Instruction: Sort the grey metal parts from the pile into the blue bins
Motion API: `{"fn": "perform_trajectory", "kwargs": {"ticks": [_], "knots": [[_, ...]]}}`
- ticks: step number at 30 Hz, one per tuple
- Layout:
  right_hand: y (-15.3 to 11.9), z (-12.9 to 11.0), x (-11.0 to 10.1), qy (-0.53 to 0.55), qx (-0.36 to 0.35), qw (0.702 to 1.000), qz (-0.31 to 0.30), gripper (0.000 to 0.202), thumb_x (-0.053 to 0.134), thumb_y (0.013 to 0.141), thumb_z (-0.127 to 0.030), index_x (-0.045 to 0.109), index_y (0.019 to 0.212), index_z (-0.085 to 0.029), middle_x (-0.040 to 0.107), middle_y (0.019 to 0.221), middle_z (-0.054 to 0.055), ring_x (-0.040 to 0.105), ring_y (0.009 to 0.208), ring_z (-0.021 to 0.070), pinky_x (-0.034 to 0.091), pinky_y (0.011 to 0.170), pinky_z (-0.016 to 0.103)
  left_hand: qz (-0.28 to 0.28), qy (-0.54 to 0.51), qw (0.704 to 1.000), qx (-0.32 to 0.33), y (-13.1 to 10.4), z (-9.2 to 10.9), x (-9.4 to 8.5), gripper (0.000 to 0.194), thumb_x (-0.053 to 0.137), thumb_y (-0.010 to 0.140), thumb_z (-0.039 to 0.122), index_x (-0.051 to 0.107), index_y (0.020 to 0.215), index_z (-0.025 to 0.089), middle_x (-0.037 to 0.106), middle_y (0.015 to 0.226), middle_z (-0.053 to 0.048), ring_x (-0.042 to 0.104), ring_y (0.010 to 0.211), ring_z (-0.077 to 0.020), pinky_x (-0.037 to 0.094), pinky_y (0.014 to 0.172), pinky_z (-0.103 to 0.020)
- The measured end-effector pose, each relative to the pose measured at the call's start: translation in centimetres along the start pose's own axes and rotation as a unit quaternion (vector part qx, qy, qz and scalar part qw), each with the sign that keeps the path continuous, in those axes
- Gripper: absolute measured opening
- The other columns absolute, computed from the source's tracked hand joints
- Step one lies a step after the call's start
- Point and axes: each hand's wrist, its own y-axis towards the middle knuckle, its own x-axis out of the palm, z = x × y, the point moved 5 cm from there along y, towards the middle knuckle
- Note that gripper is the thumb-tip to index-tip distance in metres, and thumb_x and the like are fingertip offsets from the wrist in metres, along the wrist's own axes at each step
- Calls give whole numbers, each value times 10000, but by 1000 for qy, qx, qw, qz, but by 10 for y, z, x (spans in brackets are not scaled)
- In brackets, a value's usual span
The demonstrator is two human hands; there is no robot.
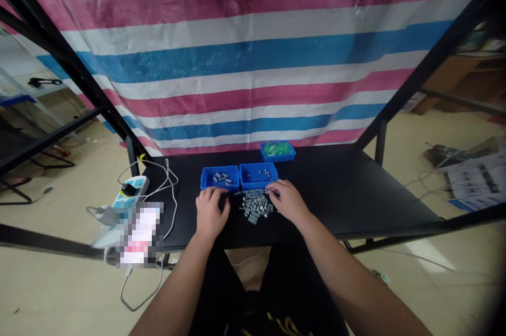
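Note:
A loose pile of small silvery metal cylinders [255, 205] lies on the black tabletop, some lined up along its back edge. My left hand [211, 210] rests left of the pile, in front of the left blue bin [206, 180]; its thumb stands apart from the bent fingers and nothing shows in it. At the pile's right back edge, my right hand [290, 200] has thumb and forefinger closed together, and whatever is between them is too small to make out. Several metal cylinders sit in the left bin, and a few small metal pieces in the right blue bin [259, 183].
Farther back stands a blue bin [278, 157] with green contents. At the left are a power strip [132, 191], white cables [174, 209] and a pixelated phone-like screen [140, 233]. A striped sheet [249, 56] hangs behind the table [356, 193], between black frame posts [380, 149].

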Motion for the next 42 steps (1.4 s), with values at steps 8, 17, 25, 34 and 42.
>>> {"fn": "perform_trajectory", "kwargs": {"ticks": [8, 17, 25, 34, 42], "knots": [[-6, -17, 24, -30, -31, 994, -98, 187, 625, 883, -162, 756, 999, -228, 721, 941, 44, 622, 923, 208, 456, 896, 323, -154, -76, 984, 52, -43, 42, 23, 128, 621, 900, 271, 675, 1015, 263, 670, 959, -46, 602, 942, -238, 434, 817, -385], [10, -24, 35, -119, 19, 984, -131, 113, 658, 851, -163, 748, 868, -231, 733, 917, 56, 636, 930, 230, 448, 808, 307, -132, -19, 991, -2, -53, 51, 43, 173, 699, 849, 329, 660, 995, 245, 654, 988, -67, 583, 951, -267, 451, 821, -402], [8, -18, 34, -146, 73, 978, -130, 72, 669, 849, -214, 741, 840, -219, 736, 921, 68, 662, 883, 227, 454, 753, 304, -107, -49, 993, -14, -52, 40, 34, 135, 645, 829, 219, 653, 963, 238, 673, 950, -56, 606, 932, -253, 476, 843, -396], [27, -19, 3, -80, 57, 994, -56, 84, 651, 898, -260, 710, 841, -244, 732, 908, 25, 662, 865, 185, 445, 731, 273, 14, -35, 999, -12, 12, 9, -15, 84, 626, 872, 290, 654, 934, 240, 700, 981, -51, 631, 974, -260, 472, 902, -402], [37, -17, 6, -86, 69, 993, -51, 128, 655, 891, -260, 716, 999, -230, 738, 959, 35, 657, 869, 191, 425, 704, 273, 8, 40, 999, -27, 30, -2, -4, 153, 657, 861, 301, 685, 1007, 269, 682, 1101, -76, 565, 1119, -313, 422, 907, -454]]}}
